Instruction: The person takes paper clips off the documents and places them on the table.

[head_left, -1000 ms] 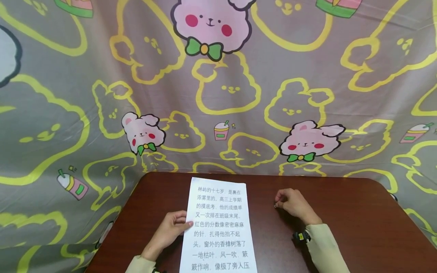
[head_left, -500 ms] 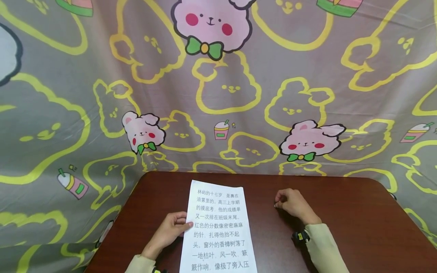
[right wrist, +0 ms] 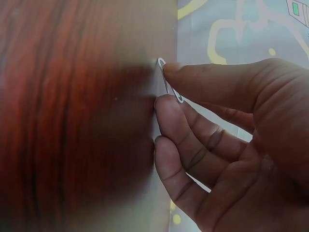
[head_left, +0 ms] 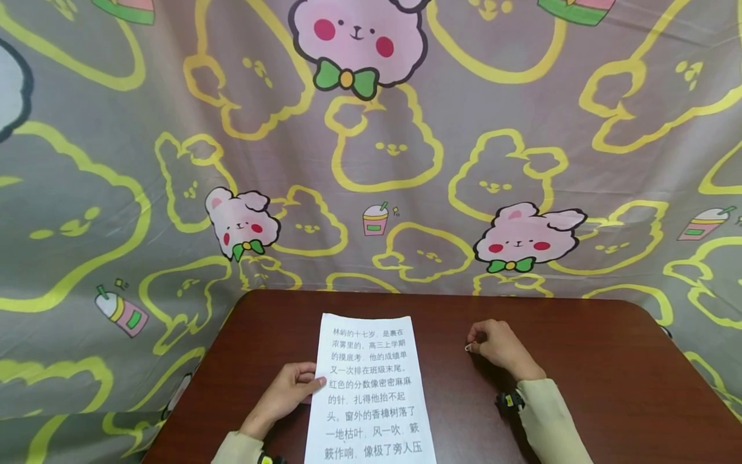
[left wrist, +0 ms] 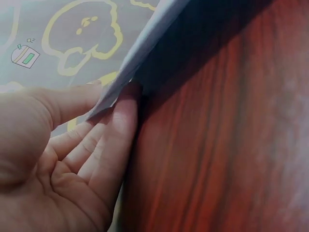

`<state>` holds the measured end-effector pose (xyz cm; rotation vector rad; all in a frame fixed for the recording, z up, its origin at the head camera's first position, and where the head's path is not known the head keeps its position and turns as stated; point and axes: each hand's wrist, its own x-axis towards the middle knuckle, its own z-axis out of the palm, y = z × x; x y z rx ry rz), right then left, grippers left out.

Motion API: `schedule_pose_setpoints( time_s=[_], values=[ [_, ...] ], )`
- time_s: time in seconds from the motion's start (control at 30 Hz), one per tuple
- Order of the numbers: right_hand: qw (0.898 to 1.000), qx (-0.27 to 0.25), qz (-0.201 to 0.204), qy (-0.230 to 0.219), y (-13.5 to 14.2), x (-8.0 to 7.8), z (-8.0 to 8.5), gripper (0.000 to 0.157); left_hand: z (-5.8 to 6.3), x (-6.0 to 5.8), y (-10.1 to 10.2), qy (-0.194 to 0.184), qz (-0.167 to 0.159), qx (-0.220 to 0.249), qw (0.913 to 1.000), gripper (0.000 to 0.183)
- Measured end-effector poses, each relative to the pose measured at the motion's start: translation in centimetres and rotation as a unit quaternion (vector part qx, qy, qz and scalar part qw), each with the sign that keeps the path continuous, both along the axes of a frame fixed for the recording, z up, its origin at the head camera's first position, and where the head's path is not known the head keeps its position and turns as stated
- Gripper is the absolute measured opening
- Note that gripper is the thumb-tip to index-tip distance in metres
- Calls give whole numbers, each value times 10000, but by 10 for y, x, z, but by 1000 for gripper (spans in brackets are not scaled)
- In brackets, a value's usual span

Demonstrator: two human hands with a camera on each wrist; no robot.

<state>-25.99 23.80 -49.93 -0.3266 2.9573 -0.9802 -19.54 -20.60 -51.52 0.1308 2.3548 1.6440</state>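
Observation:
In the head view, my left hand [head_left: 285, 393] pinches the left edge of a white printed paper sheet [head_left: 371, 386], thumb on top and fingers beneath. The left wrist view shows the sheet [left wrist: 137, 50] between thumb and fingers, its edge raised off the table. To the right of the sheet, my right hand [head_left: 501, 351] is low over the tabletop. Between its thumb and forefinger it pinches a small wire paper clip [right wrist: 180, 98], whose two rounded ends stick out in the right wrist view. The sheet's lower end runs out of the head view.
A dark red-brown wooden table [head_left: 608, 374] with rounded corners lies under both hands. Behind it hangs a grey curtain [head_left: 406, 161] printed with rabbits and cups, close to the table's back and left edges. A dark strap [head_left: 510, 401] is on the right wrist.
The sheet's top edge has dropped a little toward me. The paper clip shows slightly more at my right fingertips. Both hands have stayed nearly in place.

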Motion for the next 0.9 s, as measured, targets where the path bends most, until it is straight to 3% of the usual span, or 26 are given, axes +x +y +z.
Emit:
schedule_pose_setpoints(
  time_s=[0.47,0.9],
  values=[
    [9999,107,-41,109,2,2,-1,14,1,-8,-16,-222,330,-100,9992,36],
    [9995,48,159,261,0,8,0,12,3,-8,-25,-223,243,-33,9995,41]
  ],
)
